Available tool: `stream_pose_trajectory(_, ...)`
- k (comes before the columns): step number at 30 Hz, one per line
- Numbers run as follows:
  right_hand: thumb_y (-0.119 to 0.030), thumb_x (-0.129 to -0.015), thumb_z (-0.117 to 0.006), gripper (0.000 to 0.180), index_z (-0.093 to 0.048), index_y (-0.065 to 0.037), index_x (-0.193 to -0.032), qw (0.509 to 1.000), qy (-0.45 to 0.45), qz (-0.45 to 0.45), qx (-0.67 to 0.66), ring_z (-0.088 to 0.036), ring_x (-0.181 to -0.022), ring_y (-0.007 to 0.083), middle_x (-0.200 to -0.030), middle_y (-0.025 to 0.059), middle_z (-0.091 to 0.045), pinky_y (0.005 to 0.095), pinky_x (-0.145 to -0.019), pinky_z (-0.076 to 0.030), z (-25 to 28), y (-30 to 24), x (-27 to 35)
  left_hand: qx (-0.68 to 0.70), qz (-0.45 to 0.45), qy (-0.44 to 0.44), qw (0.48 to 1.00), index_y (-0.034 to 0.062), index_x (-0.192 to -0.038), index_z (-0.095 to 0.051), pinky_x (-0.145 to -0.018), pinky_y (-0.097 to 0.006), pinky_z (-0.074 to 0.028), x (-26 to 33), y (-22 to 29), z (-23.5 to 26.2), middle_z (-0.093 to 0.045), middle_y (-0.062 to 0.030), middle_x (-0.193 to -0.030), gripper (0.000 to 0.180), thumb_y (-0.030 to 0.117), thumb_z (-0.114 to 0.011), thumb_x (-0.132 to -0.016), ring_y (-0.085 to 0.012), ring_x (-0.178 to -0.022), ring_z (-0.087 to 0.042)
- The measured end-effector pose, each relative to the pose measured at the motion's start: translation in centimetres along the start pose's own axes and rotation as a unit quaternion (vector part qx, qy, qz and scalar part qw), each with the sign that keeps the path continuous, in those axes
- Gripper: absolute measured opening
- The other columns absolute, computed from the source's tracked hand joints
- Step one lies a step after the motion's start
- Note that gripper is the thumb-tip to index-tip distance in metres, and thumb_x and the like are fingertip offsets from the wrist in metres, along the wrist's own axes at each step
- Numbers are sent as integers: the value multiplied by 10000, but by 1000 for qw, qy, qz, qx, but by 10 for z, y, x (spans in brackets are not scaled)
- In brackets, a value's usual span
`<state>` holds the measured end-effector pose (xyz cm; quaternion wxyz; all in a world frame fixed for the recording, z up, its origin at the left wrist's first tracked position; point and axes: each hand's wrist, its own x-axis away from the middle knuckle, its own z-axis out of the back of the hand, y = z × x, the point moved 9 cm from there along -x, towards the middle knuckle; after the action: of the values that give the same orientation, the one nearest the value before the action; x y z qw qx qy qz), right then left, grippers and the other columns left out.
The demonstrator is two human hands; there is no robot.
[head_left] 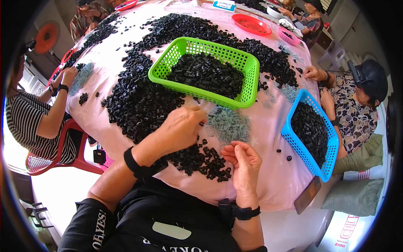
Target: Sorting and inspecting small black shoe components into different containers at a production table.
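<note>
My left hand [182, 126] is closed just above a pile of small black plastic parts [142, 101], with one dark part showing at its fingertips. Close to the front edge of the table, my right hand [243, 161] has its thumb and fingers drawn together. What it holds, if anything, is too small to make out. Between and beyond the hands lies a heap of tiny grey-green pieces [228, 126], possibly springs. A smaller group of black parts [205, 161] sits between my two hands, near my body.
A green basket [203, 98] of black parts stands ahead on the pink tablecloth [268, 185]. At right are a blue basket [289, 136] and a dark phone-like slab [307, 195]. Red trays [252, 25] lie farther off. Other people sit around the table.
</note>
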<state>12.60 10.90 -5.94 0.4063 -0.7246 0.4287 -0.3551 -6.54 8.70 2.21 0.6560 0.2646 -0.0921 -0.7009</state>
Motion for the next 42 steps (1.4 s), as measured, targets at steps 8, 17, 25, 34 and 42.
stream_pose_trajectory(8,-27,-944,-679,199,-670,23,-1137,999,-13,42,-3,-723,-832,179,-949,119,-732,275,-762,-587,-5,-1,0,231,-28,-19,972,-27,-939,-664,-694,-373,-556,1,61,-17,-693,-179,-831,147,-38,-678,-794,-324,-783,-706)
stream_pose_trajectory(17,-39,-955,-668,139,-673,28,-1077,999,11,35,4,-726,-809,190,-942,129,-732,287,-744,-597,0,-1,-1,-1,-20,-7,1000,25,-833,-661,-690,-449,-527,-2,21,-26,-642,-140,-801,32,37,-657,-803,-368,-799,-657)
stream_pose_trajectory(25,-58,-963,-663,143,-664,29,-1077,999,8,38,24,-723,-809,185,-958,134,-730,291,-752,-598,0,-1,-1,-39,8,-37,999,21,-803,-657,-713,-463,-528,-2,13,-37,-651,-143,-823,60,73,-669,-777,-370,-829,-657)
stream_pose_trajectory(34,-35,-971,-639,138,-660,31,-1091,999,7,27,33,-718,-806,174,-953,113,-726,277,-752,-587,-2,1,-1,100,-27,11,995,-22,-900,-612,-684,-465,-511,-2,31,-25,-638,-192,-836,102,-16,-619,-798,-420,-810,-639)
stream_pose_trajectory(42,-24,-992,-592,159,-660,32,-1124,997,19,34,65,-713,-825,155,-951,91,-710,260,-746,-578,-3,-2,0,121,-63,35,990,-33,-948,-629,-706,-461,-515,-3,42,-22,-629,-206,-883,72,-32,-602,-881,-424,-833,-634)
